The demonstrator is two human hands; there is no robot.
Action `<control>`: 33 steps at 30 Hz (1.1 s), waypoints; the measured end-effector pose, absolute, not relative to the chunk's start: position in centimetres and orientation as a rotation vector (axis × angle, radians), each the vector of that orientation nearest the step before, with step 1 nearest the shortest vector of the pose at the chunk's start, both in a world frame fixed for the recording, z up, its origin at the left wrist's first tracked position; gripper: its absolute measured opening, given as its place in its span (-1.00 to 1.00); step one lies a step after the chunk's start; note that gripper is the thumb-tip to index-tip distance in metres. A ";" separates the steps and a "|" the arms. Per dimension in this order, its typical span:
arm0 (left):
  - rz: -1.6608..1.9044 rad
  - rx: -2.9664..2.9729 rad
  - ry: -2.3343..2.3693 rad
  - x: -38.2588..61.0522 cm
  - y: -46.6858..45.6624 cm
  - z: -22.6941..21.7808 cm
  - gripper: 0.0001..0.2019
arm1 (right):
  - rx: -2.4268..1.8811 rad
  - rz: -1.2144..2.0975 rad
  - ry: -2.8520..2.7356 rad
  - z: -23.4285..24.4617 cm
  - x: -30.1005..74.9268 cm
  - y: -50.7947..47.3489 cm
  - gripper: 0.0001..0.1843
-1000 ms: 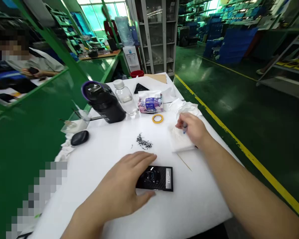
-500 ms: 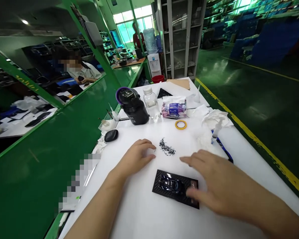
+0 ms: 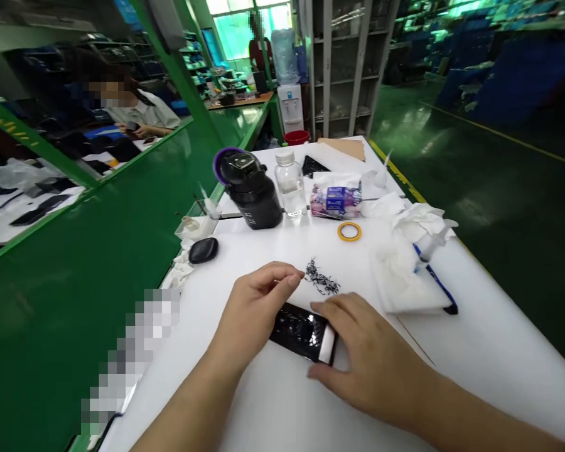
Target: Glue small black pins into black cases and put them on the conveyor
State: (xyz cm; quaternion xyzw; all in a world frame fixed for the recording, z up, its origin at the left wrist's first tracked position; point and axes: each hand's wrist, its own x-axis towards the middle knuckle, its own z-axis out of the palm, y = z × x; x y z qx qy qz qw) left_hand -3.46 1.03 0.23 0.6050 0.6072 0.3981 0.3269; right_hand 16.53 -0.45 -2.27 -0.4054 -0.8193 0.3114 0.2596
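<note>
My left hand (image 3: 261, 304) is closed in a pinch, thumb against forefinger, just left of a loose pile of tiny black strips (image 3: 322, 277). A dark speck shows at its fingertips, too small to name. My right hand (image 3: 365, 351) grips the right end of a dark display base (image 3: 306, 336), fingers at the far edge and thumb at the near one. A glossy dark model car (image 3: 294, 328) sits on that base. My left hand hides the base's left end, and a pale glare covers the plate at its right end.
Beyond the pile lie a yellow tape roll (image 3: 349, 231), a tissue pack (image 3: 336, 199), a clear bottle (image 3: 290, 188) and a black jug (image 3: 252, 194). A black case (image 3: 203, 250) is at left; white cloth (image 3: 405, 282) and a syringe (image 3: 435, 242) at right. A co-worker (image 3: 141, 113) sits beyond the green partition.
My left thumb and forefinger have closed together. My right hand has moved left and taken hold of the display base, which now lies farther left and nearer the pile. The view has shifted slightly.
</note>
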 end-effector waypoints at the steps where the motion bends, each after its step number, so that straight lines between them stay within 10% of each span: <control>1: 1.071 1.599 1.558 -2.9 0.3 0.5 -0.82 | -1.104 0.978 -2.066 -2.0 16.3 -0.1 -0.53; 7: 1.146 1.915 1.505 -1.2 -1.5 0.1 -0.88 | -0.887 1.730 -1.314 -1.4 17.2 1.1 -0.82; 33: 1.037 1.997 1.382 -1.0 -0.6 -0.5 -0.86 | -0.917 1.796 -1.266 -1.7 17.0 1.1 -0.89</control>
